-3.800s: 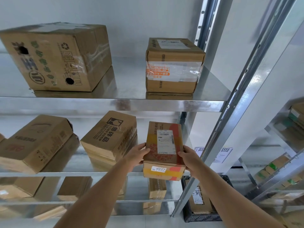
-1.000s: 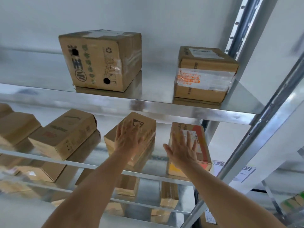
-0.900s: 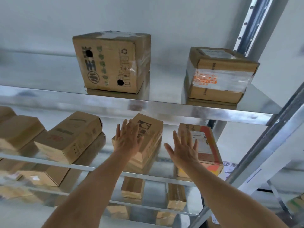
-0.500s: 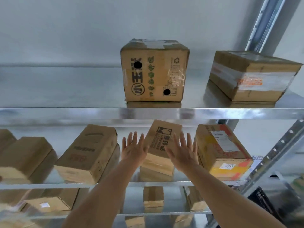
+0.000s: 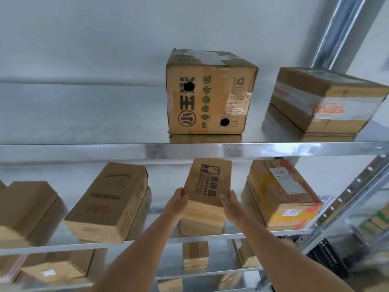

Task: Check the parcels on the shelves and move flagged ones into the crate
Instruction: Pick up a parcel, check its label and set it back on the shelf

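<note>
Brown parcel (image 5: 207, 187) printed black; neighbouring box (image 5: 282, 192) yellow, perhaps red-marked.

Held parcel (image 5: 207, 191): narrow brown carton, black fragile-glass mark and printing on top, tilted on the middle shelf (image 5: 242, 234), a hand at each side.
Crate (image 5: 328, 260): black, latticed, low at the right, mostly hidden.

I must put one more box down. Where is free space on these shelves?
The top shelf is bare left of the holed box. The middle shelf is crowded: only narrow gaps flank the fragile-marked box both hands grip.
</note>
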Demonstrator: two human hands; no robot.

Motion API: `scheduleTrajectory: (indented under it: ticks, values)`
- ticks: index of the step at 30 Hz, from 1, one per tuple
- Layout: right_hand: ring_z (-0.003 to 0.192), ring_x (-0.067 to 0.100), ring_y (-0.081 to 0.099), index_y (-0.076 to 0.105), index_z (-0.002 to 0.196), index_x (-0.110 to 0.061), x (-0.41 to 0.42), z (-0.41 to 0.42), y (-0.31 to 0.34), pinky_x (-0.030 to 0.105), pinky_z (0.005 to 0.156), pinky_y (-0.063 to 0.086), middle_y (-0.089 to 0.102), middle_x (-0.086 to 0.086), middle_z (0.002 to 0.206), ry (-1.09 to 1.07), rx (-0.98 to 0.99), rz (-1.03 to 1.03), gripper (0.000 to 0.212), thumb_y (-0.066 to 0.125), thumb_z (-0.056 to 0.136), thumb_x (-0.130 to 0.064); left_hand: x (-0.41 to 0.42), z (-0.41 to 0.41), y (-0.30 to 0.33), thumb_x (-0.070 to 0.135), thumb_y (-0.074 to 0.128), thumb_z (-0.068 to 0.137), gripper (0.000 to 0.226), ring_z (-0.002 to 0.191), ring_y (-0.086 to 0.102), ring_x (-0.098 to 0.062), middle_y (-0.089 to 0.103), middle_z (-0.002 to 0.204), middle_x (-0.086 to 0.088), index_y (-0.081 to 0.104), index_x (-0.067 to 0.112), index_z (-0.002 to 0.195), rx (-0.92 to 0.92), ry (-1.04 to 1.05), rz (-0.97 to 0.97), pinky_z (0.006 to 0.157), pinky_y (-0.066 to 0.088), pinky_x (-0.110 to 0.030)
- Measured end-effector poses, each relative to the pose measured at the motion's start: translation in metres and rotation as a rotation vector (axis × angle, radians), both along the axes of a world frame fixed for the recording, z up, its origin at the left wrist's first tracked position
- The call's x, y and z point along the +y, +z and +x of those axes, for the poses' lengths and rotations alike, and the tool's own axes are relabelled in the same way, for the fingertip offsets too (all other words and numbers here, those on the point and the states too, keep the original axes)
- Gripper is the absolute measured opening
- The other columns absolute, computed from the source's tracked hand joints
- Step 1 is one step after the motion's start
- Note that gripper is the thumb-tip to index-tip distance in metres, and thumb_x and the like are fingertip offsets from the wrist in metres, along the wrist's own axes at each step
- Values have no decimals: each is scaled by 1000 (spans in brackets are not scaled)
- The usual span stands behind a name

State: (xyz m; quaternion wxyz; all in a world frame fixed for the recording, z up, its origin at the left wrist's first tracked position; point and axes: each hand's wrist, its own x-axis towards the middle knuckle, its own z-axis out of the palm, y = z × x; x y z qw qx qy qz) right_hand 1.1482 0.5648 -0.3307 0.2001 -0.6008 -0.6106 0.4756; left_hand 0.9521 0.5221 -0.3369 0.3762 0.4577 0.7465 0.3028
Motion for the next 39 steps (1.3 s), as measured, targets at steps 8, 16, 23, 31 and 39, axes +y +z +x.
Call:
scheduleTrajectory:
  ticks: [8, 16, 23, 31, 39]
  values:
    - [112, 21, 60, 51, 139, -14, -5, 11, -7, 37, 98, 53, 65, 1, 120, 0, 52, -53, 33, 40, 110, -24, -24, -8, -2, 32, 62, 102, 34, 90, 62, -19, 62, 113, -11, 44, 7, 117, -299, 215, -59, 68, 54, -32]
    - [112, 17, 64, 59, 132, -22, -25, 32, -13, 44, 105, 53, 71, -4, 117, 27, 189, -52, 26, 49, 108, -23, -45, -19, -15, 14, 76, 94, 48, 115, 70, -22, 75, 121, -3, 57, 18, 138, -647, 141, -54, 92, 56, -41]
    - [112, 18, 65, 60, 131, -25, -24, 33, -16, 48, 106, 53, 73, -5, 117, 27, 207, -48, 26, 51, 107, -25, -47, -17, -12, 11, 74, 94, 46, 114, 71, -22, 76, 120, -4, 61, 19, 138, -695, 147, -26, 80, 58, -34]
    - [112, 18, 66, 59, 130, -29, -26, 35, -19, 48, 105, 54, 72, -7, 117, 12, 244, -60, 25, 53, 106, -28, -50, -14, -11, 10, 73, 95, 42, 112, 71, -21, 76, 120, -3, 62, 20, 134, -727, 143, 6, 77, 59, -31]
    - [114, 20, 61, 53, 131, -24, -33, 42, -10, 47, 109, 47, 67, 2, 121, -106, 433, -193, 24, 45, 110, -32, -62, -16, -14, 4, 75, 91, 47, 112, 74, -20, 74, 125, 0, 64, 22, 134, -743, 88, 88, 77, 62, -26]
